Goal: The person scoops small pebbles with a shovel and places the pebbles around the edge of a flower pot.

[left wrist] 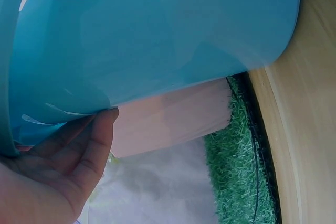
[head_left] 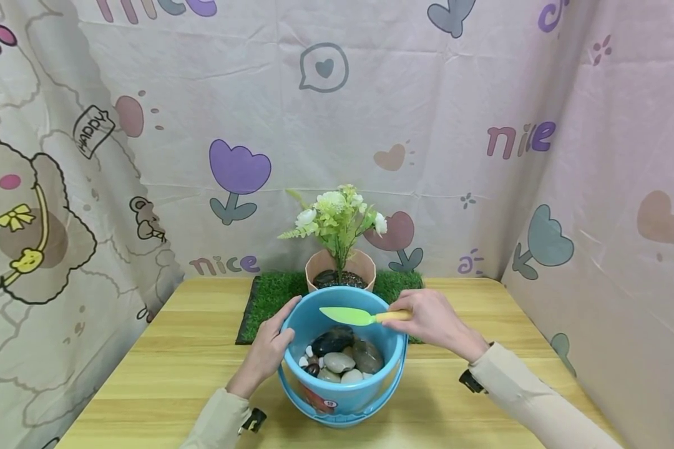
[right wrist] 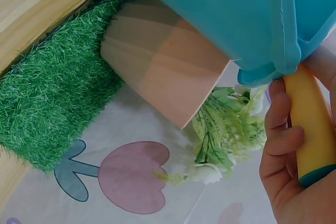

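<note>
A blue plastic bucket [head_left: 362, 394] stands on the table, holding several grey, white and dark stones [head_left: 337, 362]. My left hand [head_left: 266, 349] grips its left rim; in the left wrist view, fingertips [left wrist: 107, 116] touch the outer wall below the rim. In my right hand [head_left: 429, 315] is a small trowel [head_left: 348, 316], held by its yellow handle [right wrist: 307, 119]. Its green blade lies level over the far part of the bucket opening, above the stones, and nothing shows on it. The bucket's carry handle [head_left: 337, 419] hangs down in front.
Behind the bucket, a pinkish flowerpot [head_left: 365, 265] with white flowers [head_left: 331, 202] and dark filling stands on a green grass mat [head_left: 269, 305]. The bucket hides the pot's lower part. Beneath is a wooden table [head_left: 163, 374]; printed cloth [head_left: 326, 125] hangs around it.
</note>
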Demonstrator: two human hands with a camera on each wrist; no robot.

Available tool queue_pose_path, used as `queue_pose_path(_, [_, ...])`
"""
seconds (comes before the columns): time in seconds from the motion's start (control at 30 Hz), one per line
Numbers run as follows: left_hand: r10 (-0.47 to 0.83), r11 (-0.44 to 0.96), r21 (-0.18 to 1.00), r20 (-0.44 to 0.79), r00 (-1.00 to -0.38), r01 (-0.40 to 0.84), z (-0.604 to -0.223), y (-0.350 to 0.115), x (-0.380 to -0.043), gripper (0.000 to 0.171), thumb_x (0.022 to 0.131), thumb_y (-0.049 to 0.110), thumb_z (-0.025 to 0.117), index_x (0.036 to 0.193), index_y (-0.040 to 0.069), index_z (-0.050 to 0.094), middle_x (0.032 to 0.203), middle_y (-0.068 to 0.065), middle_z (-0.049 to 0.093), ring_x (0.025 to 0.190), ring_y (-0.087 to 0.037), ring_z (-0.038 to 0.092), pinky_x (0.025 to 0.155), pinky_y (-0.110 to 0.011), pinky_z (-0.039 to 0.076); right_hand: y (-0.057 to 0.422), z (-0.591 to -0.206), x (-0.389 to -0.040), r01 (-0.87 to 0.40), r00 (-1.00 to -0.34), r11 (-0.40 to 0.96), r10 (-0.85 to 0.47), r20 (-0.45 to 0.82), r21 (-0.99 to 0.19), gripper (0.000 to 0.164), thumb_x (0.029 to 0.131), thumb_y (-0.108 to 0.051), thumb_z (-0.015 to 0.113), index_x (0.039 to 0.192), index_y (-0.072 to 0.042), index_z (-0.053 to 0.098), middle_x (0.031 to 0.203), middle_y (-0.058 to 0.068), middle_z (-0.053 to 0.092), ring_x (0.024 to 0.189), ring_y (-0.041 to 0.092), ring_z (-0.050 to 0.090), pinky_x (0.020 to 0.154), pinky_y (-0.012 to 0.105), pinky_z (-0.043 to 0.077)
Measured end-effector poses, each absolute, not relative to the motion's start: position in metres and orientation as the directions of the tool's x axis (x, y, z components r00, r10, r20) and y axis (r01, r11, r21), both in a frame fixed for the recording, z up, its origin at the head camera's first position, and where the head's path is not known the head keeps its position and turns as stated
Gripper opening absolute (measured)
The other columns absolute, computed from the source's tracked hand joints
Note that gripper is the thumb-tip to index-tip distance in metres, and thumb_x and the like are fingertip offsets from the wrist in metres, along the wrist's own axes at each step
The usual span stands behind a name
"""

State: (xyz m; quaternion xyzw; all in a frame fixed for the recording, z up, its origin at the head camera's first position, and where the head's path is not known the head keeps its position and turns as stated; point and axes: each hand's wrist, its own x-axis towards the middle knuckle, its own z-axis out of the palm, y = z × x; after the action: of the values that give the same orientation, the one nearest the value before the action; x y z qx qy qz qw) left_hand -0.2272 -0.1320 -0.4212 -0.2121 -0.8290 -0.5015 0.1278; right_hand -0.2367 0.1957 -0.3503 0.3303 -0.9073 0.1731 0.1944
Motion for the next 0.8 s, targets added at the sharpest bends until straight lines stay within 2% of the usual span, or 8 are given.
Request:
queue_pose_path(0.23, [0.216,0.401,0.784,0.422,-0.880,0.474,-0.422,-0.132,-0.227,0.064,0.090,0.000,0.040,0.152,0.015,0.037,0.145,-0.017,0.051,0.122,-0.038,0.058,0.090,-0.052,0.054,0.196,-0.345,-0.234,-0.701,-0.691,0.692,-0.601,0.401,-0.172,0.018,0.082,-0.043,0.075,0.080,-0.026,0.079,0.068,-0.020,0.057,0.055,-0.005,0.044,0.051,0.016,0.036])
queue_pose_path(0.57, [0.209,0.402,0.794,0.406,-0.890,0.457,-0.422,-0.131,-0.227,0.065,0.089,0.000,0.040,0.153,0.015,0.037,0.145,-0.018,0.050,0.123,-0.040,0.057,0.089,-0.053,0.054,0.187,-0.329,-0.230,-0.760,-0.650,0.623,-0.731,0.205,-0.189,0.021,0.083,-0.049,0.073,0.078,-0.028,0.078,0.068,-0.018,0.044,0.062,-0.002,0.038,0.055,0.015,0.033])
queue_pose_path(0.67, [0.208,0.402,0.793,0.408,-0.889,0.458,-0.422,-0.131,-0.227,0.065,0.089,0.001,0.040,0.153,0.015,0.037,0.145,-0.018,0.051,0.122,-0.040,0.058,0.088,-0.053,0.054,0.183,-0.325,-0.228,-0.778,-0.625,0.596,-0.765,0.156,-0.198,0.022,0.083,-0.046,0.074,0.069,-0.029,0.074,0.063,-0.017,0.037,0.061,-0.001,0.032,0.055,0.015,0.027])
queue_pose_path(0.8, [0.206,0.405,0.787,0.416,-0.886,0.464,-0.422,-0.131,-0.227,0.065,0.089,0.000,0.040,0.152,0.015,0.037,0.145,-0.018,0.051,0.122,-0.039,0.058,0.088,-0.052,0.054,0.179,-0.321,-0.227,-0.799,-0.596,0.569,-0.793,0.127,-0.193,0.034,0.083,-0.043,0.075,0.055,-0.029,0.060,0.062,-0.014,0.026,0.059,0.000,0.024,0.054,0.015,0.021])
